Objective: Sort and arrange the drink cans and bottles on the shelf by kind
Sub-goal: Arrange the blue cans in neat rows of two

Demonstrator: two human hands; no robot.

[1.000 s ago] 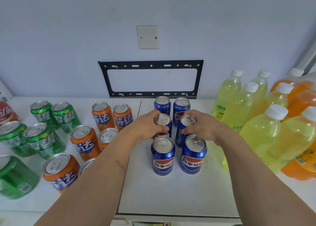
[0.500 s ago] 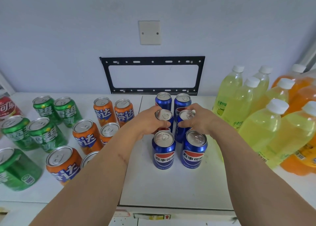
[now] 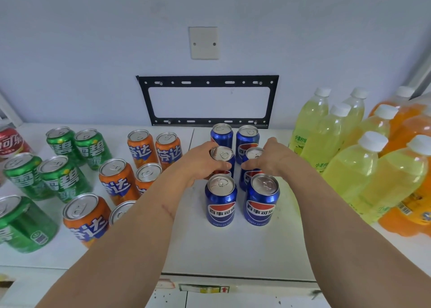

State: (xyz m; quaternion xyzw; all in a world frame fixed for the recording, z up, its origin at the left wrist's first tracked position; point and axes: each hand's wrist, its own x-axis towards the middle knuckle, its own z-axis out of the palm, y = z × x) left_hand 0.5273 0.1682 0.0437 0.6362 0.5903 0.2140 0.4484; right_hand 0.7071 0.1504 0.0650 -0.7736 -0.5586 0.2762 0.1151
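- While you look down, your two bare arms reach forward over the white shelf [image 3: 233, 249].
- Closest to you stand two blue cans, the front left blue can [image 3: 220, 201] and the front right blue can [image 3: 261, 200]. They stand upright, side by side, with a small gap between them.
- Just behind them, your left hand [image 3: 198, 163] curls round the middle left blue can [image 3: 222, 157]. Your grip there holds the can's side, with the thumb in front.
- Your right hand [image 3: 274, 159] curls round the middle right blue can [image 3: 253, 165] the same way. That grip holds the can from its right side.
- Behind your hands stand two back blue cans [image 3: 234, 139], upright and close to the wall.
- So the blue cans make three rows of two in the middle of the shelf.
- To your left stand the orange cans [image 3: 116, 181] in their own group. Your left arm hides part of two of them.
- Further left stand the green cans [image 3: 58, 174], all upright.
- At the far left edge is a red can [image 3: 11, 142], partly cut off.
- To your right stand the yellow bottles [image 3: 354, 165] with white caps, close together.
- Next to them, on the far right, are the orange bottles [image 3: 410, 130].
- On the wall behind hangs a black metal frame [image 3: 207, 82], with a white plate [image 3: 204, 42] above it.
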